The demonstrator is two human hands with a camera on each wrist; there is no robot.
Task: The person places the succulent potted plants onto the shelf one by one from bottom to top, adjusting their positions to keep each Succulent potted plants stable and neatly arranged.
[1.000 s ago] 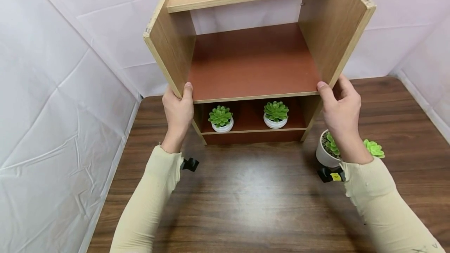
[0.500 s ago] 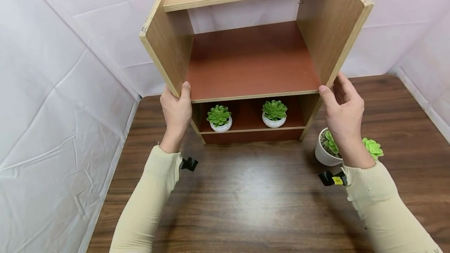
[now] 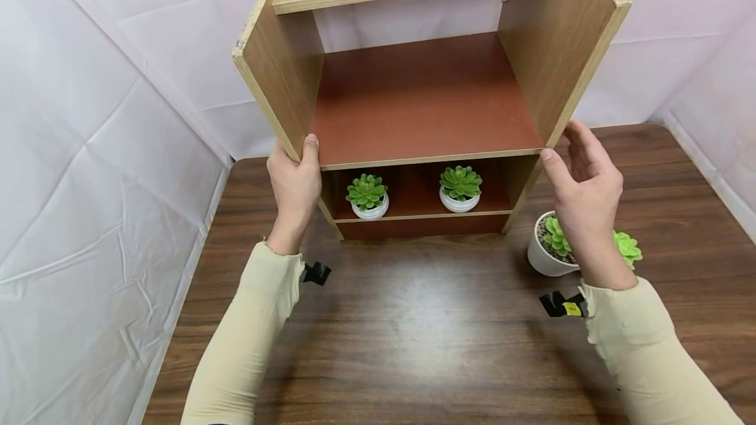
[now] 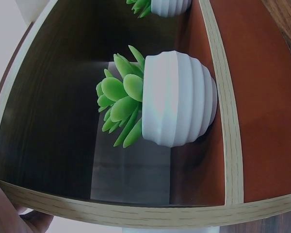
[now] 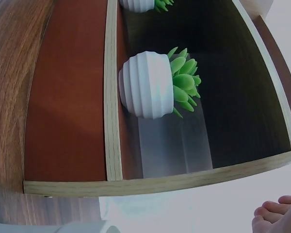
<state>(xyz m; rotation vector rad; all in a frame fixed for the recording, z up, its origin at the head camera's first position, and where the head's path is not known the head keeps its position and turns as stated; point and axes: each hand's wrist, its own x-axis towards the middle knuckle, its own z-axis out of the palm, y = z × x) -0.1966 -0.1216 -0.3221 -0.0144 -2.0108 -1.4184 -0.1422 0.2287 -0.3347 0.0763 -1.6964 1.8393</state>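
Head view: left hand (image 3: 293,183), fingers clamped on shelf (image 3: 425,100); right hand (image 3: 590,202), fingers apart; yellow label (image 3: 572,309) illegible.

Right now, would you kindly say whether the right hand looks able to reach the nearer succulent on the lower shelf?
Probably yes, if the right hand comes round the side panel: the lower shelf is open-fronted, with nothing before that succulent.
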